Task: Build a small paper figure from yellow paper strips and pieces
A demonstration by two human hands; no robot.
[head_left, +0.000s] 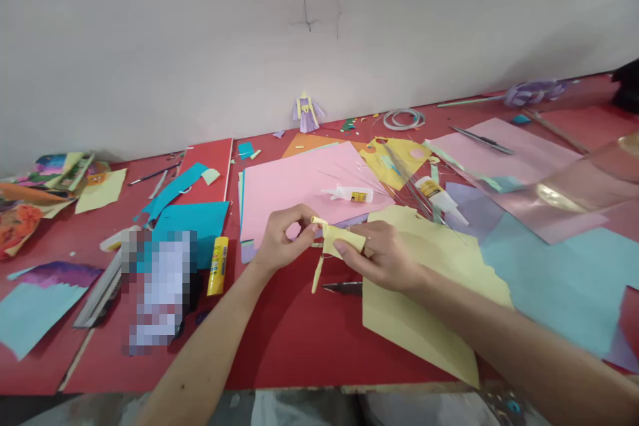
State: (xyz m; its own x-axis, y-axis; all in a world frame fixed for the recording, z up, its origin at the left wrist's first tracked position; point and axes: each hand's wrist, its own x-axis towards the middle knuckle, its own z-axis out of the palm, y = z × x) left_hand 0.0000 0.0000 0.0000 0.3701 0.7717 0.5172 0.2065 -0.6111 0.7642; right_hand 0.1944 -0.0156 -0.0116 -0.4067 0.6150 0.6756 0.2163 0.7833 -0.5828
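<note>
My right hand (382, 253) holds a pale yellow paper piece (343, 240), flat in the body, with thumb in front and fingers behind. Thin rolled paper strips stick out of it, one at the top left and one hanging down. My left hand (289, 236) is closed in a pinch at the upper roll, its fingertips meeting the paper's left edge. Below the hands, a dark pointed tool (343, 288) lies partly under a large pale yellow sheet (414, 326). My right forearm passes over that sheet.
Behind the hands, a small white glue bottle (352, 194) lies on pink sheets (299, 176). Another glue bottle (442, 198) lies to the right by thin wires. A yellow glue stick (217, 266) and a blurred-out object (162, 293) are left. A purple-and-yellow paper doll (308, 113) leans on the wall.
</note>
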